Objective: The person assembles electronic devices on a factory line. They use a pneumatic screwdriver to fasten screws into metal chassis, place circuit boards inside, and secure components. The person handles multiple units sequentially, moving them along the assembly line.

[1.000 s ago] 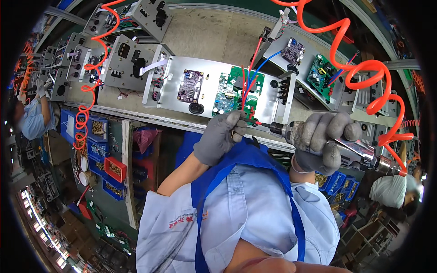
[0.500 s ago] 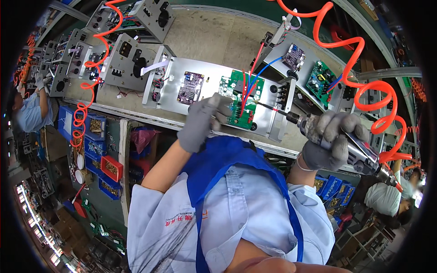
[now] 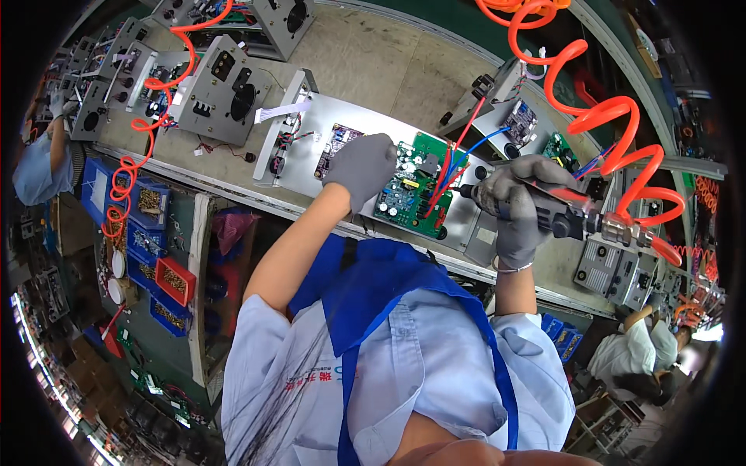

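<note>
My right hand (image 3: 519,203), in a grey glove, is wrapped round an air screwdriver (image 3: 571,224). The tool lies nearly level, its front end pointing left at the right edge of a green circuit board (image 3: 427,185). Red and blue wires (image 3: 451,172) rise from that board beside the tool's tip. Gloved in grey too, my left hand (image 3: 361,167) is closed above the gap between the green board and a small purple board (image 3: 334,147), covering part of the latter. Whatever its fingers hold is hidden. Both boards lie on a silver metal chassis (image 3: 365,115).
A coiled orange air hose (image 3: 622,155) runs to the screwdriver; another coiled hose (image 3: 167,81) hangs at left. Grey chassis units (image 3: 221,93) stand along the bench. Blue bins (image 3: 148,241) and a red bin (image 3: 175,279) hold small parts. Co-workers (image 3: 47,167) are at both sides.
My right hand has brought the screwdriver left, close to the green board. My left hand has moved slightly up and right, its fingers now curled. The whole view has shifted a little.
</note>
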The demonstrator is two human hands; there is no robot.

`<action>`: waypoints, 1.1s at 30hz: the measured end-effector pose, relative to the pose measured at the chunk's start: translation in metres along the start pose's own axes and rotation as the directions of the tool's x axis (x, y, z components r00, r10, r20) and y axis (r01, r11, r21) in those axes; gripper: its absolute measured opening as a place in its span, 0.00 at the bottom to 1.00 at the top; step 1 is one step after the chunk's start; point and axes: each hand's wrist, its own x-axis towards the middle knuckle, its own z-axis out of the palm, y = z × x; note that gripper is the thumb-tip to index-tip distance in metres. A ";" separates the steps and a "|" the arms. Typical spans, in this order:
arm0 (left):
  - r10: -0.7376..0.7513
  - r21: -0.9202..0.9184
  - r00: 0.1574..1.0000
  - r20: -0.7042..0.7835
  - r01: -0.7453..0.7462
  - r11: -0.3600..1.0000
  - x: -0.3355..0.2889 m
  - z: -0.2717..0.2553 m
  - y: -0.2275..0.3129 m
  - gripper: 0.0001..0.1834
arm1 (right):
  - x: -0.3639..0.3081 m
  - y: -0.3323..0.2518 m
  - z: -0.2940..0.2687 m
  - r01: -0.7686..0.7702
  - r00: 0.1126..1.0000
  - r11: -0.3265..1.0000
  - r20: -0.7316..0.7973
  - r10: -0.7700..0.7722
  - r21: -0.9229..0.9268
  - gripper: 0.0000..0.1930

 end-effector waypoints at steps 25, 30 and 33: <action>0.054 0.012 0.997 0.063 -0.055 0.998 0.017 0.012 -0.001 0.13 | 0.011 0.016 0.030 -0.242 0.942 0.961 0.205 0.266 -0.135 0.20; 0.116 0.025 0.993 0.036 -0.117 0.993 0.016 0.017 -0.012 0.11 | 0.010 0.003 0.024 -0.290 0.921 0.929 0.197 0.336 -0.231 0.20; 0.035 -0.299 0.997 0.068 -0.013 0.954 0.003 -0.012 -0.004 0.13 | 0.013 -0.021 0.018 -0.088 0.995 0.994 0.053 0.085 0.063 0.20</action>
